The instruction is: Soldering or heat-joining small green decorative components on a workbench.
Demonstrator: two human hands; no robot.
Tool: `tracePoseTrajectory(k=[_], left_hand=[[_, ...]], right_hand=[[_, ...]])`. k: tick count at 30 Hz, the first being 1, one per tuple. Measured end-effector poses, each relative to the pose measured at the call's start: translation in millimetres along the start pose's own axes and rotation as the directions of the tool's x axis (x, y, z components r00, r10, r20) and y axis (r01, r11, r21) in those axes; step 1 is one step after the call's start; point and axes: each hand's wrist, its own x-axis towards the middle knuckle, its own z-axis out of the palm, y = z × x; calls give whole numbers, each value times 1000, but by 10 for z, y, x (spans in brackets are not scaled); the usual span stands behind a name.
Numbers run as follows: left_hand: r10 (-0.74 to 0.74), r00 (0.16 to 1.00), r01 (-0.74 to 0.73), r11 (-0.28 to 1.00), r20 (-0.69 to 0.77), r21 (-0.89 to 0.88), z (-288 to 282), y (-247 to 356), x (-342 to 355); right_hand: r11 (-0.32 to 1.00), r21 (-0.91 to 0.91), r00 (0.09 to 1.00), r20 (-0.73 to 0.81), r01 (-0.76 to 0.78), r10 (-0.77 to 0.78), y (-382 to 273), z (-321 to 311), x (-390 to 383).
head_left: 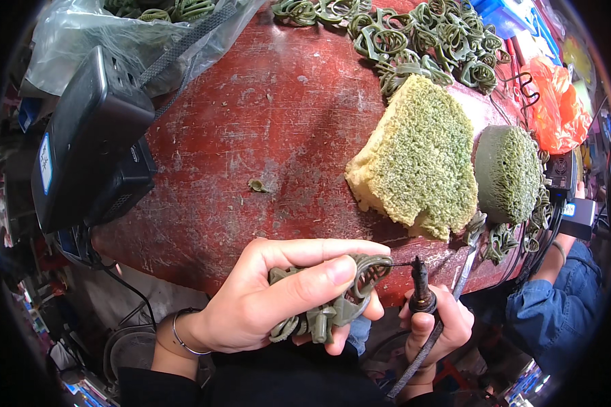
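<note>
My left hand [268, 295] is wrapped round an olive-green moulded plastic part [329, 315] with rounded loops, held just off the table's near edge. In my right hand [449, 324] is a black hot-tip tool [421, 288], like a soldering iron, gripped near its tip end and pointing up. A thin dark wire tip runs from it sideways to the loop at the part's right end. Whether the tip touches the loop or passes into it, I cannot tell. A grey braided cord [414, 366] trails down past my right hand.
A green-dusted yellow foam block [414, 159] and a round grey-green block [495, 173] sit on the red table [237, 122]. Similar green parts [431, 41] are heaped behind. A black device [91, 136] and clear bag [68, 41] stand left; another person's arm [550, 268] is at right.
</note>
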Motion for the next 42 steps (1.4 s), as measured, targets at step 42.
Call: tracePoseTrajectory(k=[42], left_hand=[[67, 989, -57, 995, -135, 77, 62, -39, 24]], right_hand=[[999, -16, 999, -21, -30, 29, 28, -5, -26]])
